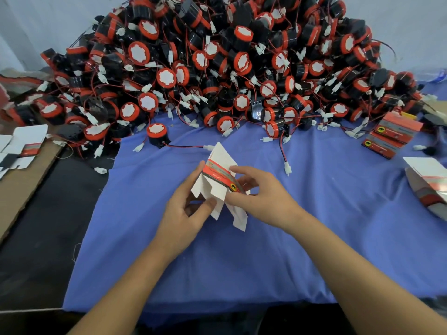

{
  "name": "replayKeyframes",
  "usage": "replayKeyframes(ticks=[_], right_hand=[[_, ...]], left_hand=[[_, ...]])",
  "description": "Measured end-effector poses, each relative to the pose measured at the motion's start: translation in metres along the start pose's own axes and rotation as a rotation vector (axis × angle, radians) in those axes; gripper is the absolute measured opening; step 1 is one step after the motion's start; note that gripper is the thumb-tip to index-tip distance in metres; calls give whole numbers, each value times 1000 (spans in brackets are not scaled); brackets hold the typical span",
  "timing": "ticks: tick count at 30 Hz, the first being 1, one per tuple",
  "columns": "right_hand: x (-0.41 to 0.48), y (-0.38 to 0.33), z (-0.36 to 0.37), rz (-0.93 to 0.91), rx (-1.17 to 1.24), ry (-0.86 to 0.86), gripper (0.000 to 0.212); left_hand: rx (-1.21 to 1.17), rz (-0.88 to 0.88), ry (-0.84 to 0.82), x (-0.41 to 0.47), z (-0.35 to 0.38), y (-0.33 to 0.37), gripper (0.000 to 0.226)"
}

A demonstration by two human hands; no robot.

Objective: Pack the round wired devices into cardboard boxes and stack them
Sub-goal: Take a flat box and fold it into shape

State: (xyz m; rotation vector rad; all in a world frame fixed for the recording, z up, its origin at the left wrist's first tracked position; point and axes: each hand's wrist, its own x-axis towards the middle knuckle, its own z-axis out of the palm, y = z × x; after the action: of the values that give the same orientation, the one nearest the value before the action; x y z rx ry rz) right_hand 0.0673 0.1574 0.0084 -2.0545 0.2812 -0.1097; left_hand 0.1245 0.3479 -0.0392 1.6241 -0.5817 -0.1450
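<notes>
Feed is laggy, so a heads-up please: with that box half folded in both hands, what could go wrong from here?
The box is only partly formed, flaps loose between the left hand and right hand; one could crease or tear.
The nearest device trails a long wire toward the box; it may get pinched under a flap.
The pile slopes steeply with tangled wires; pulling one device could drag others down.
</notes>
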Motion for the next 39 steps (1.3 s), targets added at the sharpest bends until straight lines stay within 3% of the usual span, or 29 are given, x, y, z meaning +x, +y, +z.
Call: replayKeyframes(ticks=[8,14,17,19,23,26,29,31,36,39], right_hand=[[-14,-13,-24,69,357,82,39],[-14,-31,-40,165,288,53,15],[-15,-44,-50,264,307,-46,31],[-16,-52,-55,305,393,-72,28],[-19,-56,-66,310,868,112,28],[-23,-49,-53,171,1022,255,32],[-30,-36,-28,98,831,333,30],[-34,-27,-17,101,688,297,35],[-37,-18,-12,53,464,196,73],[-38,-15,-20,-7,426,130,63]], left_hand=[[263,160,-77,-7,8,4,70],[448,273,-174,-10,15,17,119],[476,323,-16,-9,25,29,94],[462,330,103,-8,31,38,73],[327,211,269,-9,37,46,54],[264,118,370,-7,44,46,41],[223,52,430,-5,52,44,29],[201,41,449,-3,55,43,21],[-20,11,255,-2,56,49,13],[-138,-31,146,-6,50,53,22]])
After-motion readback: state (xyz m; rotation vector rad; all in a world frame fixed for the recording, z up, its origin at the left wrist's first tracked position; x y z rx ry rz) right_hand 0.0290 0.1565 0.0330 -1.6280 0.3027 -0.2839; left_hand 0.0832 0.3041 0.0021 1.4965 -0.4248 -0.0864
